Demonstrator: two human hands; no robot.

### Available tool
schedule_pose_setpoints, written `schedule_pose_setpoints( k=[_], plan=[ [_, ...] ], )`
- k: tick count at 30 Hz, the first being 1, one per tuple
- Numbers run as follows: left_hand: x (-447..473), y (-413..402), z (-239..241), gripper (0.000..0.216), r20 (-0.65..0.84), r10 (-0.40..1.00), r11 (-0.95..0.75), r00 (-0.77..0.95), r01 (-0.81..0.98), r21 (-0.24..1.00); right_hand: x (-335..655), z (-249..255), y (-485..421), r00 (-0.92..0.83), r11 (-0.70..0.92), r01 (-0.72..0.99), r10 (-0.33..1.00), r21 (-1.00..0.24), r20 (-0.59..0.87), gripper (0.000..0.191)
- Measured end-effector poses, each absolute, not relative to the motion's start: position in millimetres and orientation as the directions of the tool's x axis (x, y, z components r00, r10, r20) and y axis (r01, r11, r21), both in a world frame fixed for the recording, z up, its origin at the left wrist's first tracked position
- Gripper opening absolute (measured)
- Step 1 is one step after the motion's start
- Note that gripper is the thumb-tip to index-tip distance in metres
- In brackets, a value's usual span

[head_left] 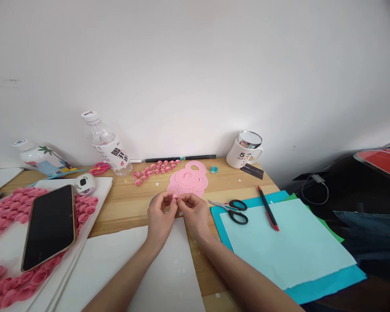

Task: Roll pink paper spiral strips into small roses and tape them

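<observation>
My left hand [159, 214] and my right hand [192, 210] meet over the wooden table [126, 203], fingers pinched together on a small pink paper roll [174, 197]. Just beyond them lies a pile of pink paper spirals [188, 178]. A row of finished small pink paper roses [156, 168] runs along the table behind that. Black-handled scissors [230, 208] lie right of my right hand on blue paper.
A white board [6, 242] at left carries many pink roses and a black phone [48, 225]. A tilted water bottle [107, 145], pink scissors [100, 168], a white mug [245, 151], a red pen [268, 208], light blue sheets [289, 247] and white paper [130, 268] surround the hands.
</observation>
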State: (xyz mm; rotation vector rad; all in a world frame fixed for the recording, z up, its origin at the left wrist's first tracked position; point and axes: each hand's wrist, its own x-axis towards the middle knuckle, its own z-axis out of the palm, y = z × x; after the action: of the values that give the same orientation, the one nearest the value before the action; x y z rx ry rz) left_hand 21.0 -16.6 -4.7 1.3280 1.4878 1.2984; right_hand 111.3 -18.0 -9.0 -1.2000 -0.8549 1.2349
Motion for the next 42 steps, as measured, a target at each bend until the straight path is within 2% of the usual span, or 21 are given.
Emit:
schedule_pose_setpoints(
  k=[5, 13, 22, 29, 32, 36, 42],
  plan=[
    [22.4, -17.2, -1.8, 0.018, 0.068, 0.981, -0.041, -0.181, 0.147, 0.988, 109.2, -6.6, -21.3, 0.190, -0.077, -0.240, 0.974, -0.968, -0.124, 0.015],
    [21.3, -18.2, -9.4, 0.018, 0.127, 0.970, -0.072, -0.208, 0.253, 0.965, 109.9, -7.4, -19.6, 0.187, -0.070, -0.233, 0.976, -0.970, -0.116, 0.010],
    [21.8, -17.8, -7.3, 0.015, 0.112, 0.976, -0.069, -0.189, 0.222, 0.973, 111.4, -6.6, -18.8, 0.186, -0.072, -0.237, 0.975, -0.969, -0.118, 0.009],
    [22.9, -17.4, -7.8, 0.037, 0.087, 0.989, -0.066, -0.121, 0.170, 0.983, 115.4, -10.0, -16.6, 0.197, -0.104, -0.300, 0.966, -0.948, -0.168, 0.011],
    [22.4, -16.8, -8.2, 0.036, 0.095, 0.991, -0.076, -0.094, 0.192, 0.978, 117.4, -11.5, -15.2, 0.186, -0.108, -0.321, 0.967, -0.941, -0.174, 0.010],
    [17.6, -13.7, -8.7, 0.033, 0.163, 0.983, -0.134, -0.087, 0.271, 0.953, 117.2, -11.1, -14.9, 0.162, -0.112, -0.306, 0.972, -0.945, -0.168, 0.010],
    [9.9, -12.2, -5.2, 0.019, 0.340, 0.940, -0.317, 0.033, 0.451, 0.834, 117.2, -12.9, -15.0, 0.119, -0.128, -0.337, 0.977, -0.933, -0.177, 0.011]
  ],
)
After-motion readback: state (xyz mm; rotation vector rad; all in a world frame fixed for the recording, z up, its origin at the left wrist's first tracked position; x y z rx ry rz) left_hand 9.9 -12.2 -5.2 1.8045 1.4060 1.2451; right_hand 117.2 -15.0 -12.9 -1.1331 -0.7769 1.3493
